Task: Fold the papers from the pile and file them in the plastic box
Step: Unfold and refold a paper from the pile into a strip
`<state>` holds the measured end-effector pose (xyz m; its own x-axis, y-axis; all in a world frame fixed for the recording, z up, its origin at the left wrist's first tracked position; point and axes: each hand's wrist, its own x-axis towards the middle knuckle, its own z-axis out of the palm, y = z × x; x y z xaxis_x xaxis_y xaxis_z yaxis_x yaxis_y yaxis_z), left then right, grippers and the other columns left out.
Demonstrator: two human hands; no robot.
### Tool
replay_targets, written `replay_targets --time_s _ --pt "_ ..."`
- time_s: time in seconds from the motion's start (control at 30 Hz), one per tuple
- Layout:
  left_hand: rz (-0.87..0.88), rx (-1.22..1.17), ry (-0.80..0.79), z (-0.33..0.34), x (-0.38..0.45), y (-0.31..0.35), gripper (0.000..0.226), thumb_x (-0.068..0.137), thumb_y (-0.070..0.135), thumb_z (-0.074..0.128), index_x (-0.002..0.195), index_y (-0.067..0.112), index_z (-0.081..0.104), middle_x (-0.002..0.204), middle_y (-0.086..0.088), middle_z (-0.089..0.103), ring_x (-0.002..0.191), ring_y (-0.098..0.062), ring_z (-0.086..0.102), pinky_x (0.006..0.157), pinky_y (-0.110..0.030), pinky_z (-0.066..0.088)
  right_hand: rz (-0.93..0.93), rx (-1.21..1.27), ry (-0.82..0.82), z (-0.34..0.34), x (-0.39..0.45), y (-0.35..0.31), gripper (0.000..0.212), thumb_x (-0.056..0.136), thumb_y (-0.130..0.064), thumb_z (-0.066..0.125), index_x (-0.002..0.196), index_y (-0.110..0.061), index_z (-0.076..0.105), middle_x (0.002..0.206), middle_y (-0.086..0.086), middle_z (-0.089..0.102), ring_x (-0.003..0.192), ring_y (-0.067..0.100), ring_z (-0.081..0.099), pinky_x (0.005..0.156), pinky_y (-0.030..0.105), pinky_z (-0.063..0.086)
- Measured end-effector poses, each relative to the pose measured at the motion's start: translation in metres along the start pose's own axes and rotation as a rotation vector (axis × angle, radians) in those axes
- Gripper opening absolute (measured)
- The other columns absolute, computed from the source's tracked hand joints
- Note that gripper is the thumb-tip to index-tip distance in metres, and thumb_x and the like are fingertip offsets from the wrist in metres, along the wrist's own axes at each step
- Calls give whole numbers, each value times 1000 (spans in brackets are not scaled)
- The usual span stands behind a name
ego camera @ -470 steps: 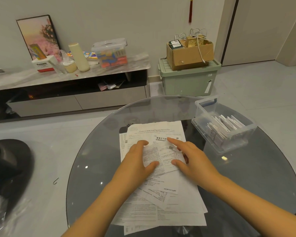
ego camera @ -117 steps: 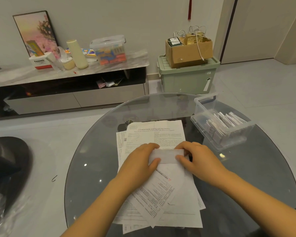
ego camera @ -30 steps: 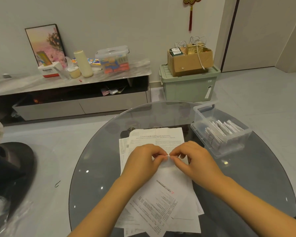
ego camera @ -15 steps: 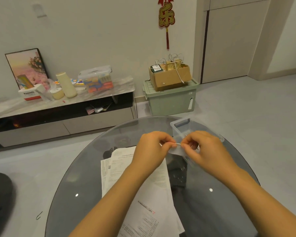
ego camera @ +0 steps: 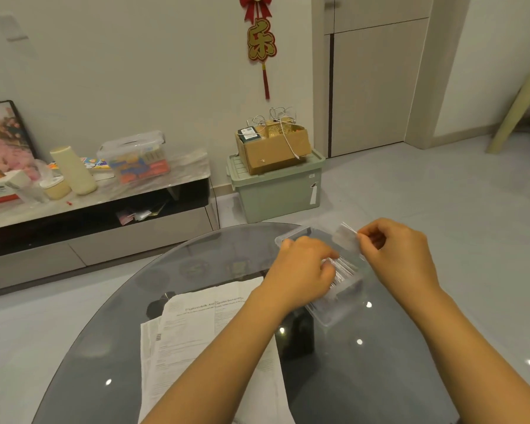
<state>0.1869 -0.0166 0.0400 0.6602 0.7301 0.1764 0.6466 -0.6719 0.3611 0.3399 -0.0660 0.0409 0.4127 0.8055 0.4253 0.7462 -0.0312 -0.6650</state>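
step: filing | right hand (ego camera: 401, 258) pinches folded paper (ego camera: 344, 238) over plastic box (ego camera: 334, 313) on table (ego camera: 380, 362) | left hand (ego camera: 303, 273) fingers curled among filed slips, likely parting them | next: slot paper into gap | pile (ego camera: 202, 325) waits

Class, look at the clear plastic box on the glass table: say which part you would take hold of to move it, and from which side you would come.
Probably the far short end of the plastic box, pinching its rim from above at the molded lip. That end looks free of filed papers, and the left hand and right hand already crowd the middle.
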Motion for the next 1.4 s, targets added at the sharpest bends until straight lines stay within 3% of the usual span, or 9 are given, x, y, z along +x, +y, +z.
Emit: replay_targets --time_s 0.23,0.43,0.57,0.73,0.93,1.2,1.4 --pt "150 143 -139 19 22 1 56 78 31 21 117 18 59 117 2 59 104 -16 42 97 -36 25 47 -126 -21 7 2 4 9 81 -10 60 77 -10 68 75 5 67 71 25 61 66 34 51" --pt "142 115 -145 23 21 -3 55 78 32 20 111 16 61 112 2 58 102 -14 40 98 -36 26 12 -265 -69 9 0 2 11 82 -8 56 79 -6 66 80 12 63 72 30 57 64 36 48" --pt "160 90 -114 27 17 -8 69 73 39 9 112 18 62 113 3 59 103 -14 41 96 -35 27 8 -377 -197 12 -1 -1 15 86 -15 54 85 -6 66 87 11 62 78 29 58 63 30 43" --pt "107 -18 -69 27 14 -8 56 80 29 23 119 17 60 124 2 58 114 -14 43 102 -32 23 44 -529 -251 15 6 -3 15 87 -19 57 92 -13 69 102 6 56 90 25 58 63 27 38" --pt "121 27 -96 27 12 -11 62 81 31 23 137 21 47 143 5 45 128 -13 38 104 -33 21 73 -425 -337 14 9 1 15 87 -17 57 92 -12 70 100 7 48 87 27 57 68 29 42" --pt "110 244 -221 23 17 -6 66 82 37 13 140 28 43 144 3 41 126 -16 33 100 -35 22 98 -228 -365 6 12 10 22 84 -5 53 93 -15 69 93 5 48 78 16 47 68 24 35" --pt "88 110 -85 17 1 -6 63 82 33 20 141 24 41 143 4 41 129 -13 30 106 -32 14 50 -184 -363 4 6 8 14 85 -15 59 96 -19 67 95 2 54 81 15 50 71 25 40"
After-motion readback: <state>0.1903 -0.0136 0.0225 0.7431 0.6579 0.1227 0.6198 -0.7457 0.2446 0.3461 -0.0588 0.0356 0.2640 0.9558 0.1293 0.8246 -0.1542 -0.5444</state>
